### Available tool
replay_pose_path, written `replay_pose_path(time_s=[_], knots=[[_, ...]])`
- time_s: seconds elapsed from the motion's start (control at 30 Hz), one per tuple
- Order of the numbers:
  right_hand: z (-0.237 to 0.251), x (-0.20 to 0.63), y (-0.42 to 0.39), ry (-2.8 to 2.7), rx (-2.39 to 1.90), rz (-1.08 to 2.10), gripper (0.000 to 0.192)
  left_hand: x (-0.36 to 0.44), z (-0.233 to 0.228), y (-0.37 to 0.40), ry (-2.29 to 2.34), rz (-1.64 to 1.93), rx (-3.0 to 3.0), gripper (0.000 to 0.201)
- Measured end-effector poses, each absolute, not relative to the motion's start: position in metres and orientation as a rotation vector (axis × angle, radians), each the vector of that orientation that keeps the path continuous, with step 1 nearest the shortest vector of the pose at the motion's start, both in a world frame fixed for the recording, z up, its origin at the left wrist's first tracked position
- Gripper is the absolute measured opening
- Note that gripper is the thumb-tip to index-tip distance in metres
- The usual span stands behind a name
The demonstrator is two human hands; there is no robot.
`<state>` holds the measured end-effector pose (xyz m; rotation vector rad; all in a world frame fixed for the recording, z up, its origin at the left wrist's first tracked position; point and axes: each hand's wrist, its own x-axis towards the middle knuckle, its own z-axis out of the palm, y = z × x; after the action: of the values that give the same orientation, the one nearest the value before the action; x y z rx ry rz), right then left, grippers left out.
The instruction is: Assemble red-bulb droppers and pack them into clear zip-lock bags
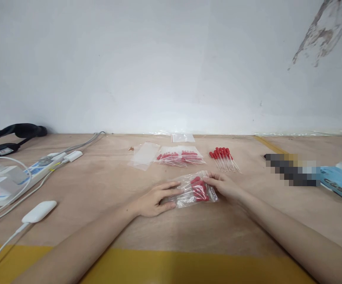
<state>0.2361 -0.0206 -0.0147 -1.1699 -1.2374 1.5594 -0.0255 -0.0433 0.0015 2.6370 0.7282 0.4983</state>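
A clear plastic zip bag [185,188] lies on the wooden table in front of me, with several red-bulbed droppers [199,190] inside, bulbs toward the right. My left hand [155,200] rests at the bag's left end, thumb and fingers spread apart and touching the plastic. At the bag's upper right edge, my right hand [225,186] pinches the plastic between thumb and fingers. Behind the bag are filled bags [180,156] of the same red-bulbed droppers. Flat clear bags [144,155] lie left of these, and loose red-bulbed droppers [222,156] lie to the right.
On the left are a power strip [36,172] with plugs and cables, a white rounded device [39,212] on a cord, and a black strap-like object [17,132]. A blue packet [341,183] lies far right beside a pixelated dark item [292,170]. A white wall [159,71] rises behind.
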Motion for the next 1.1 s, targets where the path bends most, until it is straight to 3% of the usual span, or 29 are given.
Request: replay_pose_path(time_s=[0.1,0.23,0.37,0.57,0.73,0.9,1.1], knots=[[-0.001,0.243,-0.024,-1.118,-1.087,1.587,0.015,-0.032,0.0,-0.034,0.904,0.614,2.675,0.044],[0.023,0.27,-0.016,-1.015,-1.103,1.452,0.005,-0.061,-0.009,-0.001,1.556,0.794,2.663,0.042],[0.041,0.292,0.011,-0.88,-1.037,1.235,0.011,-0.094,-0.014,0.032,2.0,0.634,2.472,0.049],[0.03,0.261,0.059,-0.637,-0.955,1.18,0.015,-0.103,-0.013,0.038,2.09,0.309,2.323,0.049],[0.008,0.23,0.078,-0.633,-1.071,1.189,0.02,-0.099,-0.011,0.033,2.218,0.522,2.291,0.043],[-0.004,0.24,0.076,-0.766,-1.323,1.364,0.013,-0.098,-0.009,0.033,2.275,0.675,2.177,0.033],[-0.001,0.276,0.055,-1.078,-1.625,1.485,0.028,-0.101,-0.008,0.035,2.29,0.728,2.115,0.026]])
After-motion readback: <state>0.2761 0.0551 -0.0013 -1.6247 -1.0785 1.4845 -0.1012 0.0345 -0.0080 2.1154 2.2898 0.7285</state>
